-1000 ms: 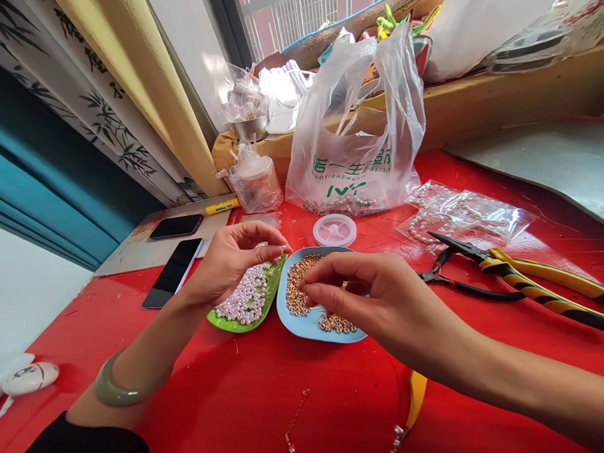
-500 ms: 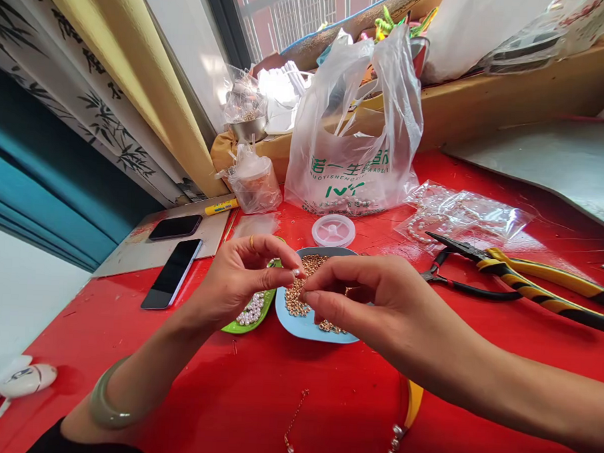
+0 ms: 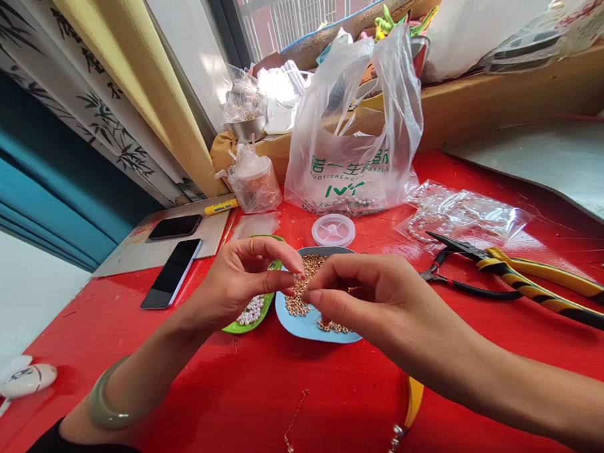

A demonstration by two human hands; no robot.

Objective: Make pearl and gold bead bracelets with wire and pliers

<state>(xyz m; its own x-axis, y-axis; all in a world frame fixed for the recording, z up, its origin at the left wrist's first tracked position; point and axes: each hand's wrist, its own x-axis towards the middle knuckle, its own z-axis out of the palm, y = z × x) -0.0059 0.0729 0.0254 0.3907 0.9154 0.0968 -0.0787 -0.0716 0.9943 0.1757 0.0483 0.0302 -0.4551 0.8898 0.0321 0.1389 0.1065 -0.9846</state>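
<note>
My left hand [image 3: 252, 274] is closed in a pinch, with a small white pearl bead [image 3: 298, 276] between thumb and forefinger. My right hand [image 3: 374, 293] also pinches, its fingertips just right of the bead; whatever they hold is too small to make out. Both hands are raised over a blue dish [image 3: 297, 328] of gold beads [image 3: 297, 305]. Under my left hand is a green dish [image 3: 237, 328] with white pearl beads [image 3: 253, 311]. At the table's near side lie a thin chain [image 3: 296, 416] and a strand of silvery beads [image 3: 393, 446], both cut off by the frame.
Pliers with yellow-black handles [image 3: 534, 283] lie at right, beside a packet of pearl strands [image 3: 463, 213]. A round clear case [image 3: 333, 231] and a plastic bag [image 3: 353, 142] stand behind the dishes. Two phones, the nearer one black-screened [image 3: 171, 274], are at left on the red table [image 3: 214, 403].
My right hand has shifted slightly to the right, widening the gap between the fingertips. The left hand stays nearly in place, and its bead is less visible.
</note>
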